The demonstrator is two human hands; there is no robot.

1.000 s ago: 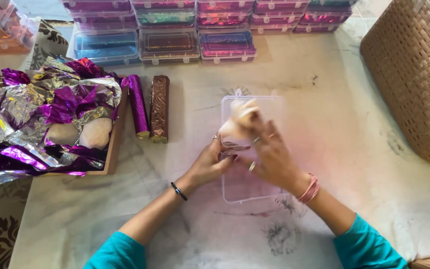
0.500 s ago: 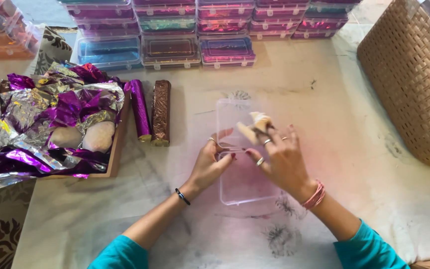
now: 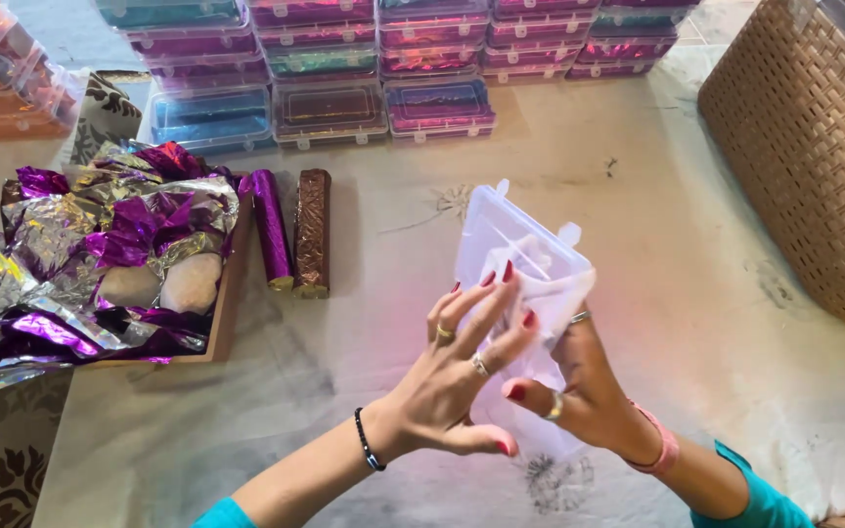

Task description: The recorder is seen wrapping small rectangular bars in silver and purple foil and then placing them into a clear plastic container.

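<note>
Both of my hands hold a clear plastic box (image 3: 512, 233) lifted off the table and tilted on edge. My left hand (image 3: 457, 376) presses its spread fingers against the near face of the box. My right hand (image 3: 594, 391) is behind and under the box, with a crumpled white tissue (image 3: 561, 286) pinched against the plastic. The box has small latch tabs at its top edge. What is inside it I cannot tell.
A wooden tray (image 3: 224, 303) at the left holds crumpled purple and silver foil and two pale lumps. Beside it lie a purple wrapped bar (image 3: 271, 230) and a brown-gold one (image 3: 312, 233). Stacked clear boxes (image 3: 330, 108) line the back. A wicker basket (image 3: 814, 147) stands at the right.
The clear box lay flat on the table while my right hand rubbed it with the tissue. Now both hands have raised it and tipped it up on edge.
</note>
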